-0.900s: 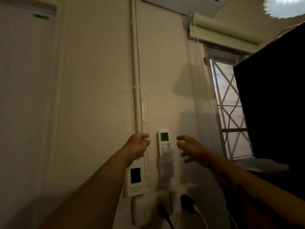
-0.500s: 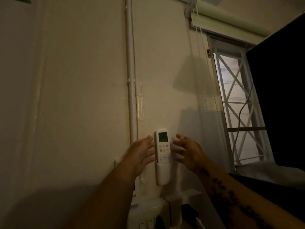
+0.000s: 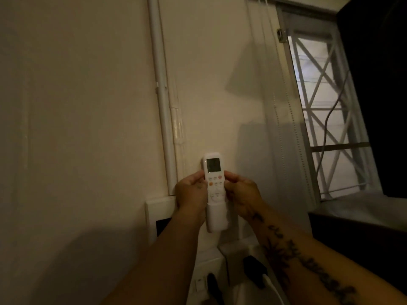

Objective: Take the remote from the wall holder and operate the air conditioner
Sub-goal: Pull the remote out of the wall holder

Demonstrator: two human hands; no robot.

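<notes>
A white remote (image 3: 213,172) with a small grey screen and coloured buttons stands upright in a white wall holder (image 3: 217,219) on the cream wall. Its lower end sits inside the holder. My left hand (image 3: 191,192) grips the remote's left edge with its fingertips. My right hand (image 3: 242,194) grips the right edge the same way. The air conditioner is out of view.
A white pipe (image 3: 163,102) runs down the wall just left of the remote. A white panel with a dark screen (image 3: 157,219) sits lower left. Wall sockets with black plugs (image 3: 255,271) lie below the holder. A barred window (image 3: 326,119) and a dark screen (image 3: 378,95) stand to the right.
Both hands have closed in from either side and taken hold of the remote's edges. The camera has tilted down and moved nearer the wall.
</notes>
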